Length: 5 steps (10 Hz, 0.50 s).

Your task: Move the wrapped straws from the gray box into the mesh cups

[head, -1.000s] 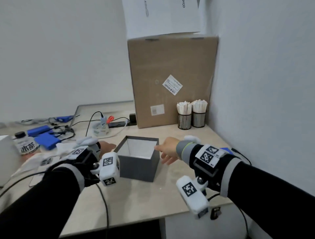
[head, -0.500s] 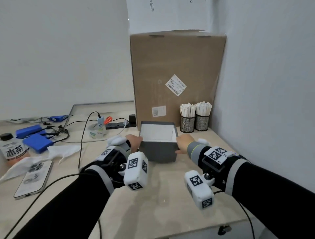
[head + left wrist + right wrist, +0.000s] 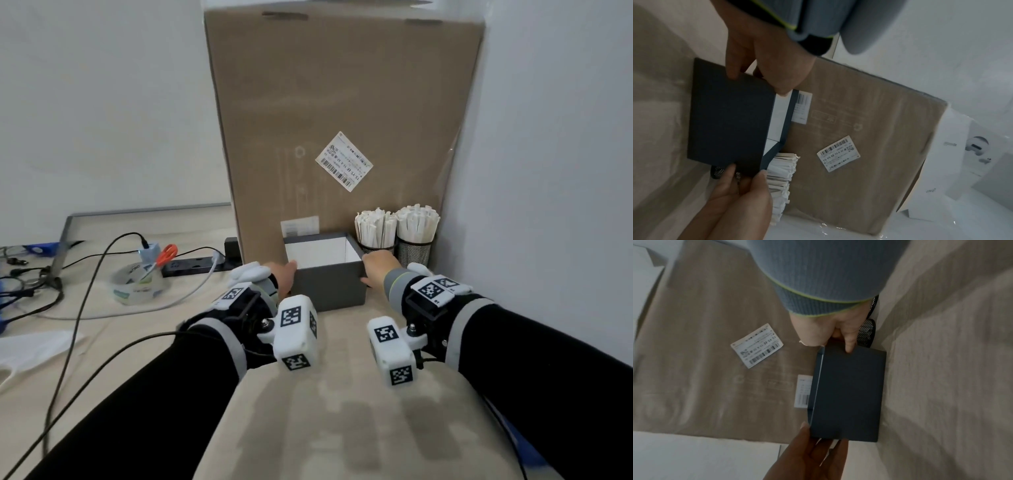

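Note:
The gray box (image 3: 329, 286) stands at the back of the table (image 3: 342, 428), against a big cardboard carton. Its white inner walls show and no straws are visible in it; its floor is hidden. My left hand (image 3: 284, 275) grips its left side, thumb hooked over the rim (image 3: 785, 91). My right hand (image 3: 376, 267) grips its right side, with a finger down the front face (image 3: 849, 344). Right beside that hand stand two black mesh cups (image 3: 414, 251), both packed with upright wrapped straws (image 3: 376, 226).
The cardboard carton (image 3: 342, 120) rises directly behind the box and cups. A white wall (image 3: 548, 171) closes the right side. To the left lie a tape roll (image 3: 137, 284), orange-handled scissors (image 3: 166, 255), a power strip (image 3: 195, 263) and cables.
The gray box has travelled from the middle of the table to the back, beside the mesh cups. Both hands went with it and now hold its two sides.

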Tool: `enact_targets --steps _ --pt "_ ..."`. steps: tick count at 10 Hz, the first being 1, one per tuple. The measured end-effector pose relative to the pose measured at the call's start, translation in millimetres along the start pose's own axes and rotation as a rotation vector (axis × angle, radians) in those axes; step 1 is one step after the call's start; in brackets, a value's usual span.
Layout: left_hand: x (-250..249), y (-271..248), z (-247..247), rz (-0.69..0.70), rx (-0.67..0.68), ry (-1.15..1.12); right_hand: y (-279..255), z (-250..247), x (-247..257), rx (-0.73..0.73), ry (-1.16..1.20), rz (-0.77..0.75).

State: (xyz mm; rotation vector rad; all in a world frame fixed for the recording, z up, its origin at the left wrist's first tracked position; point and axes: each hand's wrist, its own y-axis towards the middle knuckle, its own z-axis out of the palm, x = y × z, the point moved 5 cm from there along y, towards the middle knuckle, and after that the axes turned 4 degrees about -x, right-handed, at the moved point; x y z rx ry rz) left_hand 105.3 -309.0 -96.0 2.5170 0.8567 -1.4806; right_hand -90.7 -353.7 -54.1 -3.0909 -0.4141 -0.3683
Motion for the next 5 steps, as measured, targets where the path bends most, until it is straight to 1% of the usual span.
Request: enact_targets --steps 1,2,3,4,5 --pt "-8 1 4 0.016 -0.006 -0.129 12 1 -7 -0.058 0.061 0.031" --pt "-7 6 6 -0.007 0.001 -0.179 15 6 -11 -0.058 0.109 0.068" --pt "-5 5 5 -0.027 0.002 -0.162 20 12 -14 -0.018 0.322 0.127" --pt "-7 -9 -2 -0.063 -0.022 -0.057 11 12 -17 -0.057 0.619 0.251" --pt "-23 -35 -20 -0.062 -0.112 -0.025 -11 -14 -14 -0.174 0.650 0.241"
